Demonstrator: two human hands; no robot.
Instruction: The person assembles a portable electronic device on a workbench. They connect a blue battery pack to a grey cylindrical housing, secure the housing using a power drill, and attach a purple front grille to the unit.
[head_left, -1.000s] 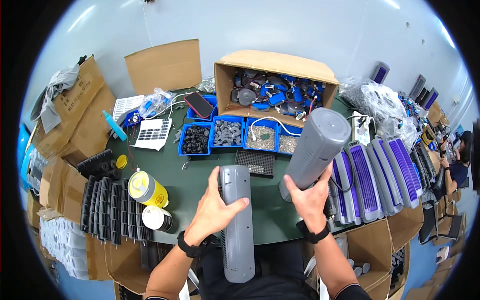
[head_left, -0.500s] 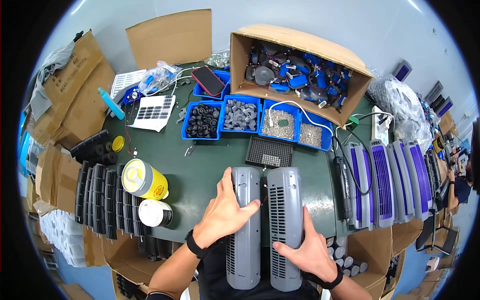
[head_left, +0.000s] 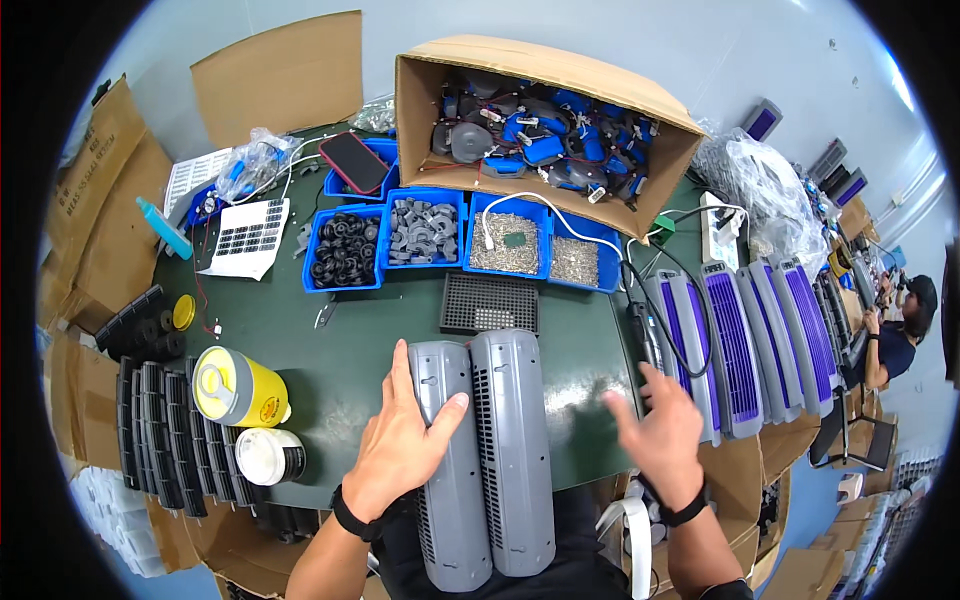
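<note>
Two long grey plastic housings with slotted sides stand side by side at the table's front edge, the left housing [head_left: 445, 470] touching the right housing [head_left: 515, 450]. My left hand [head_left: 402, 440] grips the left one, its fingers along the outer side and its thumb over the face. Off to the right, my right hand [head_left: 662, 430] is in the air with fingers apart and nothing in it, slightly blurred. Its fingertips are close to a black electric screwdriver [head_left: 646, 335] with a cable, which lies beside a row of grey and purple housings [head_left: 735, 350].
Blue bins [head_left: 345, 250] of small parts and screws line the back, below a carton [head_left: 560, 50] of blue wired parts. A black grid tray [head_left: 488, 303] lies in front. At left are a yellow tub [head_left: 262, 392], a white jar [head_left: 262, 458] and black rollers [head_left: 180, 430]. Another person [head_left: 895, 340] sits far right.
My right hand has let go of the right housing and moved right toward the screwdriver. The two housings are now together. The whole view has shifted, with things appearing further left.
</note>
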